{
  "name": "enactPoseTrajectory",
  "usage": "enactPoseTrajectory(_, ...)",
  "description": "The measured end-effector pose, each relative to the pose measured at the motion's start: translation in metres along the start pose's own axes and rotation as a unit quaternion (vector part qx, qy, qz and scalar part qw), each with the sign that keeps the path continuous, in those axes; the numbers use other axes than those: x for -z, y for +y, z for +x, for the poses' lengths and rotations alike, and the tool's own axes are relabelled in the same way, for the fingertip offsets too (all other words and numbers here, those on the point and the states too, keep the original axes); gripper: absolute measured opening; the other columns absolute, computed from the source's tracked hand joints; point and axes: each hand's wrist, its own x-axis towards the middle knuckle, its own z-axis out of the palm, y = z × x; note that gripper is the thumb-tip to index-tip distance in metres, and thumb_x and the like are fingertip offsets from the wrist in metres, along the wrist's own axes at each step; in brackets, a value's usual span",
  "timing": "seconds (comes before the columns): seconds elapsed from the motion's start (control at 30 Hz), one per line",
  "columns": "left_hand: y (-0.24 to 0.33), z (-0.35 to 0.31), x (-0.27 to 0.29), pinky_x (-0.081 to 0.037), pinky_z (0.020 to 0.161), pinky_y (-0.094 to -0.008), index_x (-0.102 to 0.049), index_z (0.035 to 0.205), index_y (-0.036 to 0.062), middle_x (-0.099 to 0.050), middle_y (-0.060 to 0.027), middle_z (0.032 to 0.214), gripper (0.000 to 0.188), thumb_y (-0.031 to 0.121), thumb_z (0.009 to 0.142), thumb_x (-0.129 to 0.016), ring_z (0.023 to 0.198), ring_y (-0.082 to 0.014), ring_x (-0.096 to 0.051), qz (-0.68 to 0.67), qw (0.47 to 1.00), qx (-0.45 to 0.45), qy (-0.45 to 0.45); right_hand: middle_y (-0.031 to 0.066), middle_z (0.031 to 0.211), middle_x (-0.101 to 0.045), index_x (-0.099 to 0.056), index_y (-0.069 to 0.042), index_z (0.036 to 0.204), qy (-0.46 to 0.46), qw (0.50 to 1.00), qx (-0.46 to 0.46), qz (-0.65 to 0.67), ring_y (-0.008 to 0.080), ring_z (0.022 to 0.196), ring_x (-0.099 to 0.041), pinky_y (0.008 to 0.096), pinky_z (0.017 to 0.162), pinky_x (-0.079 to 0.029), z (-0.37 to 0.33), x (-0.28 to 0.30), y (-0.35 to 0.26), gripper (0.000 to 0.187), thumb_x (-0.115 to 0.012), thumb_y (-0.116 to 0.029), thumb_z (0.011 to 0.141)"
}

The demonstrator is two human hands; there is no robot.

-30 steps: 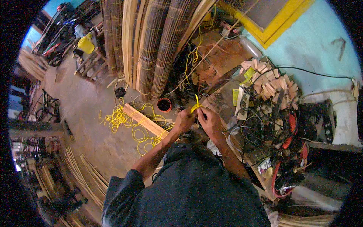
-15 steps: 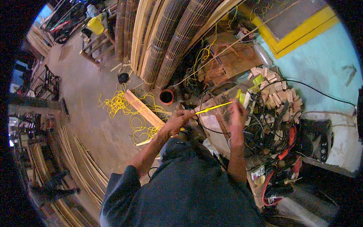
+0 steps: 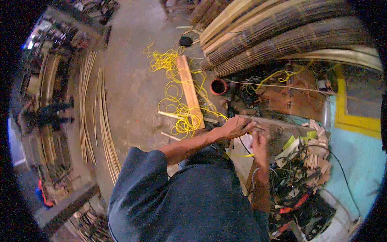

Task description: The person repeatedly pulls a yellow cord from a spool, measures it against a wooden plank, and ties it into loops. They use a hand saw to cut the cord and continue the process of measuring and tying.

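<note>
My left hand [image 3: 238, 127] is closed around a yellow cord [image 3: 221, 114], which runs back from it to a loose tangle on the floor. Just to the right and nearer to me, my right hand [image 3: 259, 146] has its fingers pinched on the same cord. A short yellow tail [image 3: 243, 155] sticks out to the left below the right hand. The two hands almost touch, and fingers hide the stretch of cord between them. Coils of the tangle lie over a wooden plank [image 3: 188, 82] on the floor.
Rolled slatted blinds [image 3: 282, 38] lean at the far right. Beside their lower ends stands a red-rimmed pot [image 3: 219, 86]. Small wood blocks [image 3: 316, 147] and dark cables are heaped by the turquoise wall [image 3: 346, 161]. Long thin strips [image 3: 105, 125] lie on the floor at left.
My view has swung right. My hands, apart before with the cord stretched taut between them, have come together, and the right hand now pinches the cord close beside the left.
</note>
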Motion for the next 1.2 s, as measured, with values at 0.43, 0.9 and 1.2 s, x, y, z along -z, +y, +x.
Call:
enactPoseTrajectory(0.43,-0.364,-0.269,0.194,-0.046,0.064,-0.0467,-0.059,0.095,0.0076,-0.061,-0.0186,0.084,0.02,0.009,0.077,-0.051,0.079,-0.036,-0.059,0.212,0.878,0.299,0.308,-0.0007,0.07,-0.046,-0.05,-0.011,0.106,0.527,0.836,0.079,0.131,0.0138,0.062,-0.048,0.0284,0.058,-0.045,-0.025,0.401,0.093,0.023,-0.05,-0.013,0.083)
enactPoseTrajectory(0.9,-0.29,-0.184,0.057,-0.045,0.055,-0.0518,-0.047,0.1,0.0046,-0.059,-0.0242,0.078,0.021,0.019,0.085,-0.043,0.068,-0.0424,-0.058,0.31,0.896,0.317,-0.03,0.0165,0.097,-0.055,-0.051,-0.004,0.118,0.116,0.979,0.151,-0.068,0.0289,0.091,-0.053,0.0333,0.084,-0.041,0.002,-0.039,-0.005,0.033,-0.049,-0.016,0.087)
enactPoseTrajectory(1.2,-0.518,-0.226,-0.156,-0.044,0.072,-0.0516,-0.028,0.132,0.0121,-0.052,-0.0321,0.105,0.058,0.017,0.079,-0.051,0.084,-0.0457,-0.056,0.131,0.914,0.376,0.08,0.017,0.102,-0.062,-0.055,0.001,0.112,-0.033,0.992,-0.12,-0.005,0.0297,0.095,-0.059,0.034,0.082,-0.045,-0.045,-0.209,0.203,0.029,-0.044,-0.015,0.09)
